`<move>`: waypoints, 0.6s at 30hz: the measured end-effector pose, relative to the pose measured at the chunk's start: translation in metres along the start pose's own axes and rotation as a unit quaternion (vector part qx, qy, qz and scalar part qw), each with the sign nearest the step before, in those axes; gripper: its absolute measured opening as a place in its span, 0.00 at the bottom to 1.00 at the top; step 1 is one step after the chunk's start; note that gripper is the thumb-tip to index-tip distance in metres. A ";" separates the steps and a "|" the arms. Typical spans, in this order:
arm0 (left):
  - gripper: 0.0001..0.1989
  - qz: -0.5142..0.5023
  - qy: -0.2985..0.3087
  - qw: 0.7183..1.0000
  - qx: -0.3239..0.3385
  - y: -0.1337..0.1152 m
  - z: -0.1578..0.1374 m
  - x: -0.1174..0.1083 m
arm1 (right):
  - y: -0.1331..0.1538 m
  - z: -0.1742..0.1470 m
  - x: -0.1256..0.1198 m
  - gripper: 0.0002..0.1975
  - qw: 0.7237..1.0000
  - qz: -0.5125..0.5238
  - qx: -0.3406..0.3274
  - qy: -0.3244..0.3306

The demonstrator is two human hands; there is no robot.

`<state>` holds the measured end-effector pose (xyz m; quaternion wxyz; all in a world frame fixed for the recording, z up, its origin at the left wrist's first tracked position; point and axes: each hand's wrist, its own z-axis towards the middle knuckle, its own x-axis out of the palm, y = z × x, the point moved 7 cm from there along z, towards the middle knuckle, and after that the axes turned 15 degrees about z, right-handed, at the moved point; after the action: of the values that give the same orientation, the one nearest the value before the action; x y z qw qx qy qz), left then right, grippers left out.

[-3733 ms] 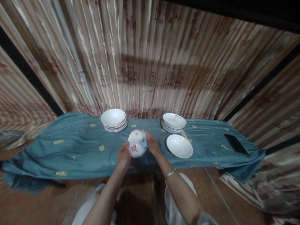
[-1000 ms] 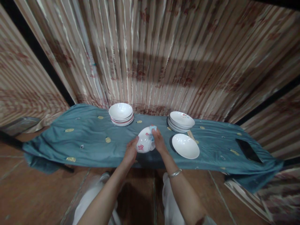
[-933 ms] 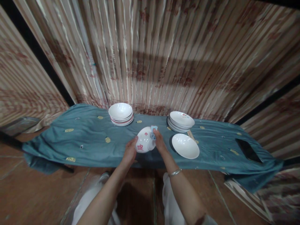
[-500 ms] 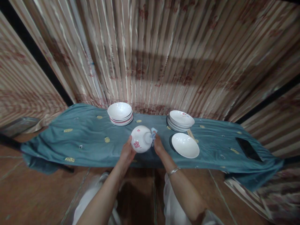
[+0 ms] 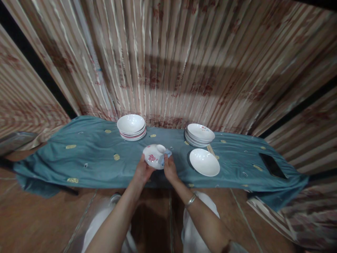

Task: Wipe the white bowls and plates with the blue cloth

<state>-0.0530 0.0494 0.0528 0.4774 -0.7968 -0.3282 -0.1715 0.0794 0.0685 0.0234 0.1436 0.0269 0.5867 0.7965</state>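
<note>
A white bowl (image 5: 154,156) with red markings is tipped over between my hands, its foot ring facing up and away. My left hand (image 5: 144,170) grips the bowl's left rim. On the other side, my right hand (image 5: 170,169) presses a light blue cloth (image 5: 166,154) against the bowl's outer wall; my fingers partly hide the cloth. Behind the bowl to the left stands a stack of white bowls (image 5: 131,123). To the right, a single white dish (image 5: 204,162) lies face up in front of a stack of white plates (image 5: 200,133).
A green cloth with yellow prints covers the narrow table (image 5: 94,158). A black phone (image 5: 272,166) lies near its right end. Pale wooden sticks (image 5: 211,150) stick out from under the plates. A striped curtain (image 5: 163,70) hangs close behind, with dark poles at both sides.
The bowl has turned in my hands, so its foot ring now faces more upward. My right hand and the cloth have moved from the foot ring onto the outer wall. The view has shifted slightly.
</note>
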 end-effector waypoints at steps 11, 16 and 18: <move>0.20 -0.022 0.007 1.000 0.005 -0.007 -0.004 0.003 | 0.031 -0.035 0.006 0.32 0.994 -0.074 -0.060 0.062; 0.20 -0.021 0.044 0.999 0.025 -0.007 0.000 0.005 | 0.051 -0.061 0.016 0.32 0.978 -0.144 -0.112 0.104; 0.20 -0.010 0.039 0.999 0.014 -0.004 0.001 0.003 | 0.062 -0.067 0.018 0.33 0.970 -0.161 -0.141 0.115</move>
<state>-0.0531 0.0524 0.0569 0.4994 -0.7795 -0.3196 -0.2024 0.0357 -0.0059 0.0587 0.2035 -0.1799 0.4777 0.8355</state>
